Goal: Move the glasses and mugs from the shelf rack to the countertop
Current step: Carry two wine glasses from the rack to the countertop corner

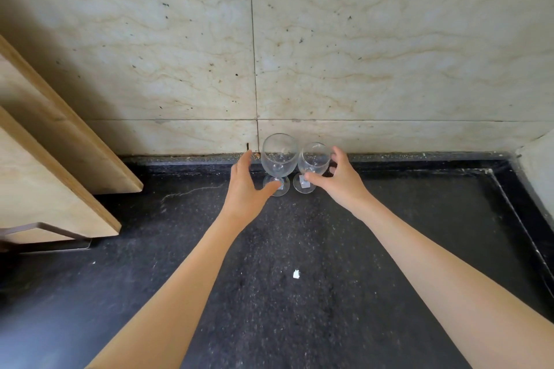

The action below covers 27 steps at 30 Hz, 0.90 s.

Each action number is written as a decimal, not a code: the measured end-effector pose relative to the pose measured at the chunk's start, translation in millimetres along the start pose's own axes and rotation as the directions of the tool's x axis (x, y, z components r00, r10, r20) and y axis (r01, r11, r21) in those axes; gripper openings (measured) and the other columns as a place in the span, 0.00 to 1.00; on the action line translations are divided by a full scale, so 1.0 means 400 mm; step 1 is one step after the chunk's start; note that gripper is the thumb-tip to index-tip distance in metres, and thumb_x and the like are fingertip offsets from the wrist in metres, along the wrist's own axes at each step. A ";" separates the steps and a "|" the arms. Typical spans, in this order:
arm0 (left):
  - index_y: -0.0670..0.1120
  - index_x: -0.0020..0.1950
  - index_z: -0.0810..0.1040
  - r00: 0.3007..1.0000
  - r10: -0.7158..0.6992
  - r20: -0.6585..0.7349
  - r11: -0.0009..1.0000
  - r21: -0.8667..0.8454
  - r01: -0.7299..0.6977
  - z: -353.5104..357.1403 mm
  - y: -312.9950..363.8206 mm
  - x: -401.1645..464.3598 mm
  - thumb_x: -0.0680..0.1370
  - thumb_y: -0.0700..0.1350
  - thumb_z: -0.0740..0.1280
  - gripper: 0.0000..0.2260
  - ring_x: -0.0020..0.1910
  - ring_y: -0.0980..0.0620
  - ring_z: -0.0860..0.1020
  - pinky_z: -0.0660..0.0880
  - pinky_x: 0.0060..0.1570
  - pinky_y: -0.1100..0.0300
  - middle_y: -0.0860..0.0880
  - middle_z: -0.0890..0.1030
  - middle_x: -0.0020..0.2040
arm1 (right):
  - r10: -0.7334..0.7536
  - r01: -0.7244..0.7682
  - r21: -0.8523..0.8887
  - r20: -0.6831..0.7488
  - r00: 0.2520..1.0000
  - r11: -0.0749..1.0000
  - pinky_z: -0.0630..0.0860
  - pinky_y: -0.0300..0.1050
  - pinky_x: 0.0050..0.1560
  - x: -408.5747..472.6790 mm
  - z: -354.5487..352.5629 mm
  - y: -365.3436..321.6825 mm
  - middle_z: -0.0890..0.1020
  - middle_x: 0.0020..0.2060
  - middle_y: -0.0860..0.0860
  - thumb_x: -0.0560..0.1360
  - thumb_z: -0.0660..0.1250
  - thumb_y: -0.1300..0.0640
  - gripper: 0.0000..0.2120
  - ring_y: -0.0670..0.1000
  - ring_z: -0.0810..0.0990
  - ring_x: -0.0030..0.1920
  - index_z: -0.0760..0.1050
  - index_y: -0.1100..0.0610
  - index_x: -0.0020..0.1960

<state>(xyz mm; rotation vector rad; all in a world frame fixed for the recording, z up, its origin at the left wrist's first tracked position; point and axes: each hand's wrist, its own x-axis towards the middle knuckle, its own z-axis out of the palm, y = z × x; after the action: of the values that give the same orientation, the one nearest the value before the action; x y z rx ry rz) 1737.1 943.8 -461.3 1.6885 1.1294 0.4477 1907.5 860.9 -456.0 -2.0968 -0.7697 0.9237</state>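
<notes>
The two wine glasses (279,159) were clear, smooth glass with a glossy shine. Beneath them the table (299,323) was dark, speckled, matt stone. Behind them the wall (389,54) was pale, veined marble-like tile. Left of them, shelf boards (60,135) looked like smooth light wood.

Two wine glasses (279,159), two wooden shelf boards (64,141), two hands (244,186)
</notes>
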 end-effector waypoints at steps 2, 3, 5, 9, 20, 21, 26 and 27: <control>0.49 0.75 0.52 1.000 -0.021 -0.007 0.999 0.047 0.021 -0.022 -0.004 -0.039 0.74 0.51 0.68 0.35 0.71 0.47 0.62 0.63 0.66 0.52 0.45 0.60 0.74 | 0.003 -0.003 -0.045 -0.008 1.000 0.999 0.61 0.55 0.72 -0.042 -0.025 -0.007 0.54 0.76 0.50 0.70 0.70 0.45 0.44 0.53 0.58 0.74 0.47 0.51 0.75; 0.49 0.75 0.52 1.000 -0.021 -0.011 0.998 0.063 0.021 -0.034 -0.001 -0.058 0.75 0.52 0.66 0.34 0.71 0.47 0.61 0.62 0.66 0.52 0.45 0.59 0.74 | -0.013 0.011 -0.066 -0.023 1.000 0.998 0.60 0.55 0.72 -0.066 -0.039 -0.015 0.54 0.76 0.50 0.71 0.69 0.44 0.43 0.53 0.57 0.75 0.47 0.51 0.75; 0.51 0.75 0.51 1.000 0.003 -0.012 0.995 0.102 -0.002 -0.062 0.022 -0.094 0.76 0.53 0.63 0.32 0.73 0.47 0.59 0.61 0.66 0.53 0.46 0.57 0.75 | -0.073 0.067 -0.099 -0.059 0.996 0.993 0.59 0.53 0.72 -0.119 -0.071 -0.040 0.53 0.76 0.50 0.72 0.66 0.43 0.41 0.52 0.56 0.75 0.47 0.51 0.75; 0.51 0.75 0.50 0.988 0.153 0.014 0.965 0.213 -0.153 -0.131 0.118 -0.167 0.78 0.54 0.60 0.30 0.74 0.48 0.55 0.57 0.70 0.51 0.48 0.56 0.76 | -0.267 0.249 -0.197 -0.067 0.961 0.948 0.54 0.46 0.71 -0.242 -0.128 -0.125 0.52 0.76 0.48 0.74 0.61 0.41 0.37 0.48 0.53 0.75 0.47 0.50 0.75; 0.62 0.74 0.45 0.884 0.393 -0.251 0.779 0.602 -0.175 -0.313 0.262 -0.690 0.79 0.58 0.49 0.24 0.76 0.50 0.44 0.43 0.73 0.46 0.55 0.49 0.77 | -0.704 0.655 -0.547 0.158 0.693 0.522 0.46 0.58 0.74 -0.689 -0.103 -0.300 0.49 0.77 0.50 0.76 0.54 0.39 0.33 0.51 0.46 0.76 0.45 0.47 0.75; 0.62 0.74 0.45 0.877 0.386 -0.285 0.770 0.623 -0.137 -0.325 0.247 -0.763 0.79 0.58 0.49 0.24 0.76 0.50 0.44 0.42 0.73 0.45 0.55 0.49 0.77 | -0.721 0.683 -0.549 0.194 0.665 0.482 0.44 0.57 0.74 -0.738 -0.085 -0.292 0.49 0.77 0.50 0.76 0.54 0.39 0.33 0.51 0.45 0.76 0.45 0.47 0.75; 0.61 0.74 0.49 0.838 0.282 -0.468 0.785 0.615 0.079 -0.361 0.145 -1.125 0.79 0.57 0.51 0.24 0.76 0.50 0.46 0.43 0.73 0.45 0.55 0.51 0.77 | -0.753 0.812 -0.474 0.380 0.537 0.340 0.45 0.59 0.74 -0.993 0.030 -0.257 0.49 0.77 0.50 0.76 0.53 0.39 0.32 0.52 0.46 0.76 0.47 0.47 0.75; 0.61 0.74 0.49 0.830 0.250 -0.499 0.787 0.604 0.126 -0.376 0.126 -1.192 0.79 0.57 0.51 0.24 0.76 0.50 0.46 0.43 0.73 0.45 0.55 0.51 0.77 | -0.758 0.838 -0.448 0.414 0.504 0.312 0.46 0.60 0.74 -1.045 0.055 -0.260 0.50 0.77 0.50 0.76 0.53 0.39 0.31 0.53 0.47 0.76 0.47 0.47 0.75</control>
<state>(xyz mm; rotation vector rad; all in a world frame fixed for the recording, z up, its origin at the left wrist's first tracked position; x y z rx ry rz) 1415.7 619.5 -251.7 2.2548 1.8009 0.7010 1628.8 620.4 -230.9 -1.6812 -2.1857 0.1985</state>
